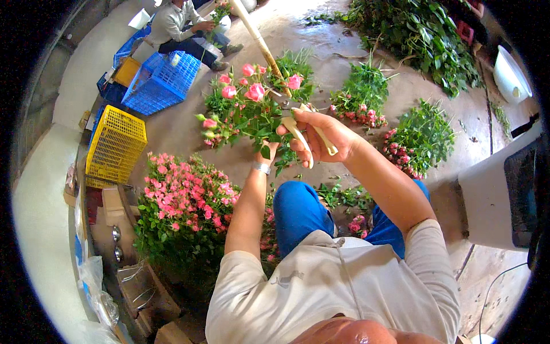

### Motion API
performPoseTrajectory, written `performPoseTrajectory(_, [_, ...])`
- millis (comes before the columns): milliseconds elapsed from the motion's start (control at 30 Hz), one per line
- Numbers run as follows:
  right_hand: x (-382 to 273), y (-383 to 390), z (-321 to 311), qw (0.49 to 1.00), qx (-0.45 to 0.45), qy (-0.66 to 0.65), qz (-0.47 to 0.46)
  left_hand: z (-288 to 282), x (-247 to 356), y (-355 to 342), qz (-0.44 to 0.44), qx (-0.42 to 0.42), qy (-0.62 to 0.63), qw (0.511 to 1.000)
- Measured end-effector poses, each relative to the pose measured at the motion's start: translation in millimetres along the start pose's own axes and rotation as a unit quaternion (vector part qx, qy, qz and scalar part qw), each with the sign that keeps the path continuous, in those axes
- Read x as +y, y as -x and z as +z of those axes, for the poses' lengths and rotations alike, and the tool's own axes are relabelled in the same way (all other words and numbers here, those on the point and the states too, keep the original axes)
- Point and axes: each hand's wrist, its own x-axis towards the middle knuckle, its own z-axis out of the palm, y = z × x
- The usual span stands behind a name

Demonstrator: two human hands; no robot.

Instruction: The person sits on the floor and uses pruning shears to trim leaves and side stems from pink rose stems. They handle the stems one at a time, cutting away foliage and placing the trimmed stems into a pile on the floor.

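My right hand (318,135) grips pruning shears (297,131) with cream handles and metal blades, raised just below several pink roses (255,92). My left hand (266,150), with a silver band at the wrist, is behind the lower leaves of the leafy rose stems and holds them; its fingers are partly hidden. A pale pole (255,35) rises behind the blooms, near the shears. Large piles of pink roses (177,195) lie left of my legs.
Blue crates (160,86) and yellow crates (114,146) stand left. A seated person (177,26) holds stems. Rose bunches (418,143) lie right, below heaped foliage (412,40). A white basin (510,74) and white appliance (498,195) are right; cardboard boxes (143,286) lie lower left.
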Motion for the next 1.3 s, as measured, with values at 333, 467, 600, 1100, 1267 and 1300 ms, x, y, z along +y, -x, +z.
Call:
performPoseTrajectory(333, [1.0,5.5,-8.2,0.999,-0.041,0.005,0.013,22.1,-42.5,-33.4,0.119,-0.016,0.14,0.983])
performPoseTrajectory(467, [1.0,8.2,-1.9,1.0,-0.019,0.01,0.008,28.0,-51.2,-34.6,0.134,-0.023,0.159,0.978])
performPoseTrajectory(600, [1.2,7.4,-4.6,1.0,-0.011,0.016,-0.004,28.1,-50.9,-35.1,0.142,-0.033,0.171,0.975])
performPoseTrajectory(1100, [7.6,3.7,-4.6,0.991,-0.103,-0.084,0.019,31.4,-77.2,-37.7,0.161,-0.036,0.197,0.966])
performPoseTrajectory(1267, [6.9,8.5,-3.8,0.988,-0.113,-0.097,0.031,28.2,-59.8,-32.4,0.156,-0.038,0.186,0.969])
performPoseTrajectory(1300, [6.6,9.3,-3.2,0.989,-0.109,-0.095,0.03,27.2,-57.5,-31.8,0.155,-0.037,0.183,0.97])
